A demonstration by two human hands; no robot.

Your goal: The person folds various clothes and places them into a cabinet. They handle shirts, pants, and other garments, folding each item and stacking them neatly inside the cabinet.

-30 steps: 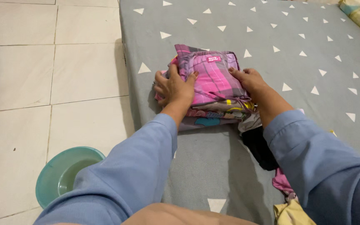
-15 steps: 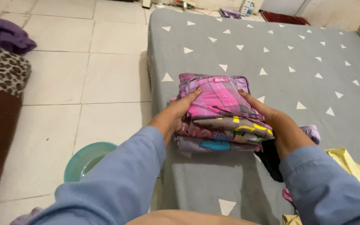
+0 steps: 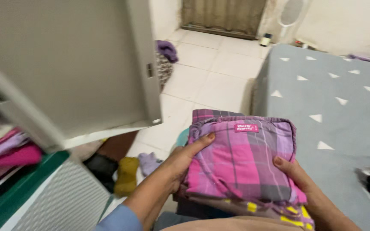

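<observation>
The stack of folded clothes [image 3: 240, 171], which lay on the grey mattress [image 3: 330, 111] 0.5 s ago, is now lifted off it and held in the air. The left hand [image 3: 185, 160] and right hand [image 3: 296, 175] clasp its 2 sides. An open cabinet door [image 3: 69, 64] and shelves of folded laundry [image 3: 3, 149] have come into view on the left.

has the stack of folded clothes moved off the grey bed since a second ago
Yes. The stack of folded clothes lay on the grey bed; now both hands hold it up off the bed's left edge, toward the open cabinet door.
</observation>
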